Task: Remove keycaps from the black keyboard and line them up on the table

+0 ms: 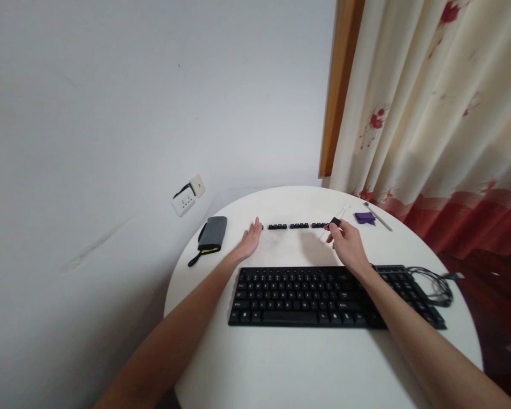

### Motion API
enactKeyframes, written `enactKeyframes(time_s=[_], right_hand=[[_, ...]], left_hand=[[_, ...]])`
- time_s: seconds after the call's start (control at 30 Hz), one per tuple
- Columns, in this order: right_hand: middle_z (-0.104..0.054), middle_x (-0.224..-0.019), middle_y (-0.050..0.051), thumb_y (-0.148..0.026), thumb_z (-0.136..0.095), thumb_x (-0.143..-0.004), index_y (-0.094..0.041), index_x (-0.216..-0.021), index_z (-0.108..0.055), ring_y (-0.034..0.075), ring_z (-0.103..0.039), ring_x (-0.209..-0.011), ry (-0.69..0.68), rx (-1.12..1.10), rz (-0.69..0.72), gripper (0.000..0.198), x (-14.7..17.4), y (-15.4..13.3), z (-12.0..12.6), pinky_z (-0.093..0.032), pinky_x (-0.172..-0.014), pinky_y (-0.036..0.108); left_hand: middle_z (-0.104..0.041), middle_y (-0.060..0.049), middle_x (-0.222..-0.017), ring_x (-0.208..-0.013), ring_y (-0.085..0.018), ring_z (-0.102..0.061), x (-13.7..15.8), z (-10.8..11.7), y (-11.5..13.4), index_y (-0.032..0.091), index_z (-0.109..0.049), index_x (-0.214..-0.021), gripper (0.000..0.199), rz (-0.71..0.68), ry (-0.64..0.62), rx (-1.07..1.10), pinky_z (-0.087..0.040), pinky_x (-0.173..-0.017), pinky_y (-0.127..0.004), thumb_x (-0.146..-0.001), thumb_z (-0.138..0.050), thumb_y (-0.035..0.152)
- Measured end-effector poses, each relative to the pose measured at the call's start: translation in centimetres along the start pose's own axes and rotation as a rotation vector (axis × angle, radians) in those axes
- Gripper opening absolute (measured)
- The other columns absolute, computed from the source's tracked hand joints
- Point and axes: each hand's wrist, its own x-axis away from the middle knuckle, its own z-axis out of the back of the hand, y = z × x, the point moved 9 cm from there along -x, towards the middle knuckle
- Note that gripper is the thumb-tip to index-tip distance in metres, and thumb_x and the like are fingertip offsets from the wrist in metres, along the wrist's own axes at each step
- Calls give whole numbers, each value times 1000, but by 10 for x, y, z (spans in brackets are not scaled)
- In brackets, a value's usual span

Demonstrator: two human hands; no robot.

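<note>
Black keycaps lie in a line of short groups across the far part of a round white table, beyond a black keyboard set flat with its long side toward the person. At the left end of that line is the left hand, its fingers stretched out rather than curled; a bit of something black shows just beside them, too small to say whether they touch it. Near the line's other end, the right hand pinches a small dark piece between thumb and fingertips, with thin pale strands just beyond, too fine to make out. The right forearm passes over the keyboard and hides some of its keys. A coiled black cable lies at the keyboard's right end. Farther back on the right, a purple cloth sits near a slim pale stick with a dark tip. Over on the left, near the wall, rests a grey pouch with a yellow edge and a black loop.
</note>
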Motion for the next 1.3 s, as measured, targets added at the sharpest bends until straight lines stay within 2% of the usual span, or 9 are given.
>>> enactKeyframes(time_s=[0.17, 0.3, 0.43, 0.6, 0.77, 0.9, 1.1, 1.2, 1.3], right_hand=[[-67, -76, 8, -48, -47, -91, -15, -87, -64, 17, -59, -59, -5, 0, -2, 37, 1, -2, 0, -47, -57, 29], [-67, -73, 7, -45, -47, -91, -15, -88, -65, 17, -58, -58, -6, 5, -1, 35, 1, -3, 0, -46, -57, 29], [-67, -75, 8, -44, -47, -91, -15, -87, -64, 17, -59, -59, -9, -3, 1, 34, 1, -4, 0, -46, -56, 28], [-68, -77, 9, -45, -46, -90, -14, -87, -65, 17, -59, -59, -23, -7, 4, 37, 1, -6, -2, -46, -56, 29], [-66, -73, 7, -47, -46, -90, -14, -89, -65, 16, -57, -57, -33, 5, 4, 38, 2, -7, -2, -46, -57, 29], [-66, -73, 7, -46, -46, -91, -14, -88, -65, 16, -57, -58, -33, 8, 6, 37, 3, -9, -2, -46, -58, 29], [-64, -70, 6, -45, -47, -90, -14, -88, -65, 16, -57, -57, -28, 1, -5, 36, 2, -8, -1, -47, -58, 29], [-64, -70, 6, -45, -47, -90, -14, -88, -65, 17, -57, -58, -29, -4, -1, 36, 2, -7, -1, -47, -58, 29], [-64, -69, 6, -45, -47, -91, -14, -88, -65, 17, -58, -57, -27, 2, 1, 36, 1, -7, -1, -47, -58, 29]], left_hand=[[-16, -8, -162, -151, -21, -7, 0, 0, 2, 21, -16, -158, 70, -8, 0, 5, -3, -123, -44, -100, -14, 60], [-17, -9, -163, -151, -20, -12, -1, 4, 0, 17, -17, -158, 72, -10, 41, 46, -8, -123, -37, -100, -15, 60], [-33, -18, -157, -142, -23, -40, -2, 16, -7, 7, -26, -154, 77, 12, 173, 136, -22, -120, -34, -100, -13, 60], [-51, -19, -145, -135, -24, -50, -5, 18, -10, 9, -41, -147, 76, -7, 219, 144, -29, -117, -36, -100, -14, 62], [-51, -22, -144, -134, -25, -51, -9, 17, -12, 5, -42, -145, 77, -28, 219, 170, -28, -118, -36, -100, -17, 62], [-50, -20, -146, -134, -24, -51, -10, 17, -11, 7, -41, -146, 73, -40, 216, 159, -27, -118, -36, -101, -18, 59], [-56, -19, -141, -139, -22, -44, -8, 17, -9, 7, -43, -145, 71, -40, 206, 101, -24, -119, -34, -101, -18, 57], [-54, -19, -142, -136, -22, -48, -7, 16, -9, 6, -41, -146, 72, -45, 196, 107, -26, -119, -34, -101, -17, 57], [-46, -19, -149, -139, -22, -44, -5, 14, -8, 7, -39, -148, 72, -62, 182, 101, -26, -119, -34, -101, -18, 57]])
